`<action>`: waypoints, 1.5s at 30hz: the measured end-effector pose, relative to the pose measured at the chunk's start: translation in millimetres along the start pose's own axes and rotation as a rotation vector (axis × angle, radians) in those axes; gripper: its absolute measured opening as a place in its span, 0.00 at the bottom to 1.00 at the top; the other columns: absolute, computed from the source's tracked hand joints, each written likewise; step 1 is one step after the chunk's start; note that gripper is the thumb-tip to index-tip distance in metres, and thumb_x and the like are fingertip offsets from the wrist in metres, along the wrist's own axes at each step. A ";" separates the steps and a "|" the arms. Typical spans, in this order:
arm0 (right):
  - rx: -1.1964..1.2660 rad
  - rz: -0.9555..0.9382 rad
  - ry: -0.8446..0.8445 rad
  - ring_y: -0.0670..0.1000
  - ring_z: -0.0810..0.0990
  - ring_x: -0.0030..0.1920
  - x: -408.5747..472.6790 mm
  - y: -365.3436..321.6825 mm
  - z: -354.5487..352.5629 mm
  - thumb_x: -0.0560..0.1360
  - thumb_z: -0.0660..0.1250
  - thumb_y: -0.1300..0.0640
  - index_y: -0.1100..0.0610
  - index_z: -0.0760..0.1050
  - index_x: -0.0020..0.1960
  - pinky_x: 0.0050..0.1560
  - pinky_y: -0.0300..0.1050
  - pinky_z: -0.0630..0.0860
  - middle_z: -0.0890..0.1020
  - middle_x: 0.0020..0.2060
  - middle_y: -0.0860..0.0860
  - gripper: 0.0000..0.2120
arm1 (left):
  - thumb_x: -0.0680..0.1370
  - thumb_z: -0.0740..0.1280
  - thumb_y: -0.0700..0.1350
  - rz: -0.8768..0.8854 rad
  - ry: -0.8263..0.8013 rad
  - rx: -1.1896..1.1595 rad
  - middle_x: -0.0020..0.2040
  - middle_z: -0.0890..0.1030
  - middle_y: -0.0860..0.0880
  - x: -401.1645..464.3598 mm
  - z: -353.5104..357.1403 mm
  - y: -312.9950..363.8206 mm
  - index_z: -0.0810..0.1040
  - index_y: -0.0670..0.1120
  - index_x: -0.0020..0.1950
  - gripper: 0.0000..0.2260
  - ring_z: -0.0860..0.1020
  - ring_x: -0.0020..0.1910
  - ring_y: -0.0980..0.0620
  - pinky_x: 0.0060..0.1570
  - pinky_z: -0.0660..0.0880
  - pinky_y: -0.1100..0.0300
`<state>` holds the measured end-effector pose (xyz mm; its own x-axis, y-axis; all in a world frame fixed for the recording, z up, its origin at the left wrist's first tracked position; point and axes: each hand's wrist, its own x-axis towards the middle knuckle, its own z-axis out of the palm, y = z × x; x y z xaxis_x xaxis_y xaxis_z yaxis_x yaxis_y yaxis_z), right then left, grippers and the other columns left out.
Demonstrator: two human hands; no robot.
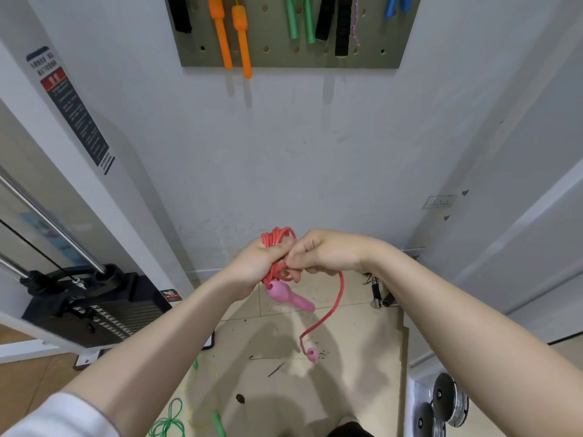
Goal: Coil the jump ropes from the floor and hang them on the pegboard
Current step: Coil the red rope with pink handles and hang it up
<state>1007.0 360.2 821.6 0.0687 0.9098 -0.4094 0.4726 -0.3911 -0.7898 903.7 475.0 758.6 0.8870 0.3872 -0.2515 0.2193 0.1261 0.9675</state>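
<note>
My left hand point(256, 266) grips a coil of red jump rope point(277, 238), whose loops stick out above and below my fist. One pink handle point(290, 298) hangs just under that hand. My right hand point(325, 252) pinches the rope beside the coil. From it a loose red strand point(334, 307) curves down to the second pink handle point(311, 354), which dangles above the floor. The grey-green pegboard point(284, 56) is on the wall above, with orange, green, black and blue rope handles hanging on it.
A green jump rope point(168, 421) lies on the tiled floor at the bottom left, by a thin yellow-green one point(195, 367). A weight-stack machine point(94, 304) stands at the left. Metal weight plates point(444, 402) sit at the lower right. A white door is to the right.
</note>
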 end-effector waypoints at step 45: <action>0.588 -0.166 0.347 0.45 0.72 0.30 -4.7 59.9 13.1 0.68 0.64 0.42 0.58 0.72 0.39 0.36 0.37 0.70 0.75 0.30 0.50 0.18 | 0.61 0.78 0.54 -0.055 -0.485 -0.356 0.17 0.65 0.54 -16.6 13.8 8.1 0.71 0.44 0.33 0.19 0.60 0.14 0.60 0.17 0.57 0.70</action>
<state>1023.5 330.7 770.2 0.3593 0.9175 -0.1704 -0.0463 -0.1648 -0.9852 896.4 457.0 770.9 0.9808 -0.0782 -0.1788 0.1945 0.4646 0.8639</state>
